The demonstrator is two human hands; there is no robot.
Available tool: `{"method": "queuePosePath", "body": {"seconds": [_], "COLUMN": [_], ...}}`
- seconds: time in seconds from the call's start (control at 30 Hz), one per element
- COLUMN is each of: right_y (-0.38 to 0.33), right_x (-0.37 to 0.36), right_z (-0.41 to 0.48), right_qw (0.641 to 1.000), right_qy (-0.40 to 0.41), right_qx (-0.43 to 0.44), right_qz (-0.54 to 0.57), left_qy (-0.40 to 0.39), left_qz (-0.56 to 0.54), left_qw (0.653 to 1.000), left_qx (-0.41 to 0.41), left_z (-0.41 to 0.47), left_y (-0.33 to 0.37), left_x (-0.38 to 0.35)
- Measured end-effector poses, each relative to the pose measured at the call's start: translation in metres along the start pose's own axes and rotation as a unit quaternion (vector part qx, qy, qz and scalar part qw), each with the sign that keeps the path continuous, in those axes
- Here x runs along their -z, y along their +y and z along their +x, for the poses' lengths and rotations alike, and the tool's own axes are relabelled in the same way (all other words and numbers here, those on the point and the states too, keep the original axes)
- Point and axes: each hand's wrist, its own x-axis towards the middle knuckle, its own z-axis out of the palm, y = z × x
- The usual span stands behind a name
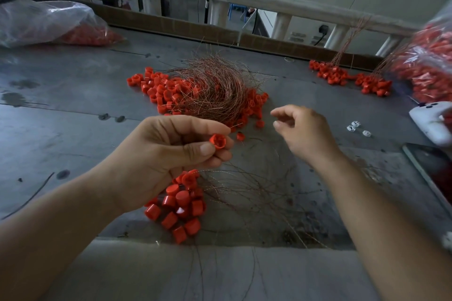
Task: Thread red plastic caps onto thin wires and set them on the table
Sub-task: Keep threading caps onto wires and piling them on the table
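Looking down from the head view, we see the left hand [171, 154] just in front of the wire tangle [215, 90]. Its grip is closed on one red cap [217, 141], pinched between the thumb and curled fingers with the hollow end facing up. The right hand [305, 134] sits to the right of that and also in front of the tangle. Its grip is loose: the fingers are half curled, the thumb and forefinger tips are apart, and we can make out nothing held.

Loose caps [159, 90] lie around and under the tangle on the grey table [61, 129], mostly on its left side. A bunch of threaded caps [181, 208] sits nearer us than the tangle, under the left hand, with thin wires [256, 193] fanning out to the right. We cannot tell whether it hangs or rests.

Well right of the tangle are more capped bunches [342, 76]. Beyond them are a clear bag of red parts [430, 66] and a white device [433, 124]. Far left of the tangle is another bag [49, 24].
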Motion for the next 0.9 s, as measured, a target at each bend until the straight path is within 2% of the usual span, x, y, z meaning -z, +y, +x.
{"method": "queuePosePath", "body": {"seconds": [0.2, 0.33, 0.4, 0.47, 0.53, 0.63, 0.73, 0.9], "right_y": [0.002, 0.003, 0.001, -0.004, -0.014, -0.033, -0.047, -0.059], "right_x": [-0.021, -0.019, -0.013, -0.002, 0.011, 0.019, 0.017, 0.012], "right_z": [0.007, 0.006, 0.006, 0.002, -0.005, -0.021, -0.034, -0.045], "right_qw": [0.993, 0.993, 0.999, 0.993, 0.967, 0.904, 0.864, 0.862], "right_qy": [-0.037, -0.018, -0.005, -0.006, -0.036, -0.119, -0.174, -0.189], "right_qx": [0.066, 0.074, 0.048, 0.024, 0.013, -0.002, -0.005, 0.035], "right_qz": [-0.086, -0.088, -0.012, 0.116, 0.251, 0.411, 0.473, 0.469], "left_qy": [0.001, 0.012, 0.015, 0.032, 0.045, 0.058, 0.074, 0.099], "left_qz": [-0.001, 0.007, 0.018, 0.035, 0.046, 0.058, 0.070, 0.071], "left_qw": [1.000, 1.000, 1.000, 0.999, 0.998, 0.996, 0.995, 0.992], "left_qx": [0.002, 0.009, 0.011, 0.015, 0.020, 0.024, 0.020, 0.020], "left_z": [0.000, 0.000, 0.000, 0.001, 0.002, 0.002, 0.001, 0.001], "left_y": [-0.001, 0.001, 0.001, 0.001, 0.000, -0.001, -0.001, -0.001], "left_x": [-0.001, -0.002, -0.003, -0.003, -0.003, -0.004, -0.004, -0.005]}}
